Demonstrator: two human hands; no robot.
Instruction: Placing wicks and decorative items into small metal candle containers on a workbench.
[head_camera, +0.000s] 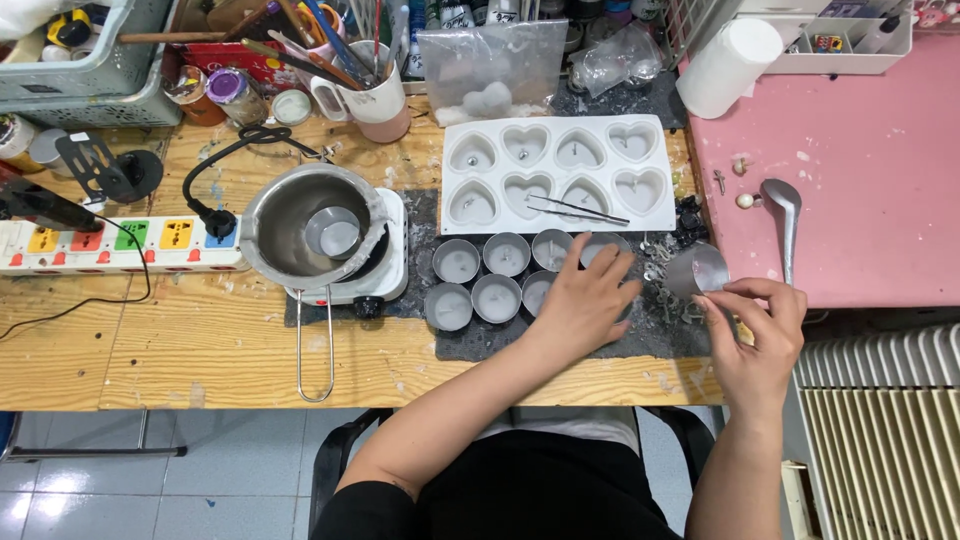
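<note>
Fingers of my right hand (752, 330) pinched a small metal cup (696, 270), tilted, just beside the dark mat's (470, 340) right edge. My left hand (585, 300) lay loose and flat, gripping nothing, over the grouped tealight cups (480, 280) on that mat. Above them sat the white heart mould (556, 170), tweezers (578, 208) resting across it.

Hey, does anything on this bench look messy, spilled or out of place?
Yes. Grey wax flecks litter the dark mat beside the cups, and tweezers lie slanted across the heart mould. Nothing looks broken.
</note>
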